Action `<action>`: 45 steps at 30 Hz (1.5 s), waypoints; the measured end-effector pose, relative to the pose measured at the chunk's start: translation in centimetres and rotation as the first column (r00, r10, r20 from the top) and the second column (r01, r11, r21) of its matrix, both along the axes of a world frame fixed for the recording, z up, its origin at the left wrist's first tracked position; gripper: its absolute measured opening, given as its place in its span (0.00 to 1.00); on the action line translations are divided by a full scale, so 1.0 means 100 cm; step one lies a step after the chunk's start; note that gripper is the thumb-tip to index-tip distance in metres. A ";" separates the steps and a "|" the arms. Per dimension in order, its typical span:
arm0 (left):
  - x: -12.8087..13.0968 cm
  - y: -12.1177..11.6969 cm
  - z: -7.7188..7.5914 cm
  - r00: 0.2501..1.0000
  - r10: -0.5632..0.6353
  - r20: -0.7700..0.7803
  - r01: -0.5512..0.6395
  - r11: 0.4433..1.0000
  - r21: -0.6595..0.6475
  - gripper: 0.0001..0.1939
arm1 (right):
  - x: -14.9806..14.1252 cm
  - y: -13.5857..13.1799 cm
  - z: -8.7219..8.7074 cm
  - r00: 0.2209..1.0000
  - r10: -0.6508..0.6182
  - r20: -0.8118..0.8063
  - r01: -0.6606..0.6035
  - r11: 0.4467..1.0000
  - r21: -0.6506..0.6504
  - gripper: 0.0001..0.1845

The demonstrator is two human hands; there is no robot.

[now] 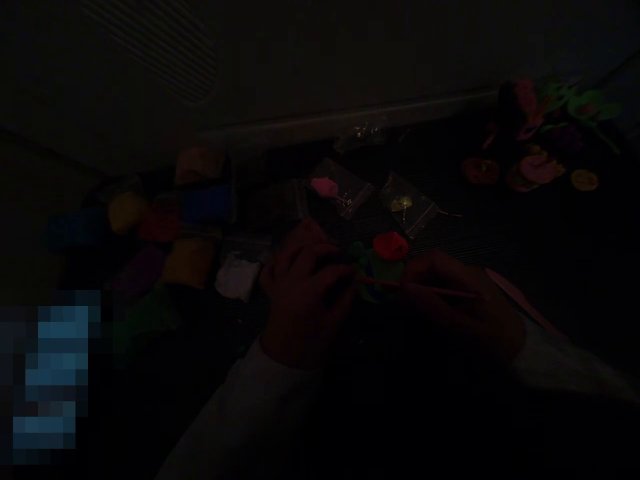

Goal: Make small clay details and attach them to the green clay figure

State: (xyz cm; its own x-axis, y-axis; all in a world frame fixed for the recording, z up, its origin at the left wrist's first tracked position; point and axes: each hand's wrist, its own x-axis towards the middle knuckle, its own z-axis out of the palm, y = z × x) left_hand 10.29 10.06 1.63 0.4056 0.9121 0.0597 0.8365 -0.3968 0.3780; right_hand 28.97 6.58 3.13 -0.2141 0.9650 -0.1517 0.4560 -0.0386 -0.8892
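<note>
The scene is very dark. A green modelling-clay piece with a round red clay lump on its upper side lies between my hands. My left hand is closed at the piece's left edge, fingers curled against it; its fingertips are partly lost in shadow. In my right hand is a thin stick-like modelling tool, pinched in the fingers, its tip reaching left over the green clay. A pink flat tool lies beyond the right wrist, partly behind it.
Bags of coloured clay, including white, yellow and blue, spread at the left. Small zip bags hold pink clay and yellowish clay. Finished-looking clay shapes sit at the back right, by a wall.
</note>
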 end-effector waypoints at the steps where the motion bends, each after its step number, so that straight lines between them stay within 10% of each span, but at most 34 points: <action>1: 0.000 0.000 0.000 1.000 0.004 -0.001 -0.004 1.000 -0.001 0.09 | 0.000 0.000 0.001 1.000 0.003 0.001 -0.003 1.000 -0.015 0.03; 45: 0.009 0.000 -0.004 0.990 0.130 0.062 -0.130 0.991 0.003 0.07 | 0.000 -0.001 -0.005 0.996 0.015 0.084 -0.019 0.998 0.052 0.03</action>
State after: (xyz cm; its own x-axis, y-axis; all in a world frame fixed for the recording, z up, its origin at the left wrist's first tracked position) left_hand 11.20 10.03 1.23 0.2790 0.9563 0.0877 0.8563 -0.2891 0.4281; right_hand 28.96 6.50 2.61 -0.2195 0.9684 -0.1184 0.5286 0.0160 -0.8487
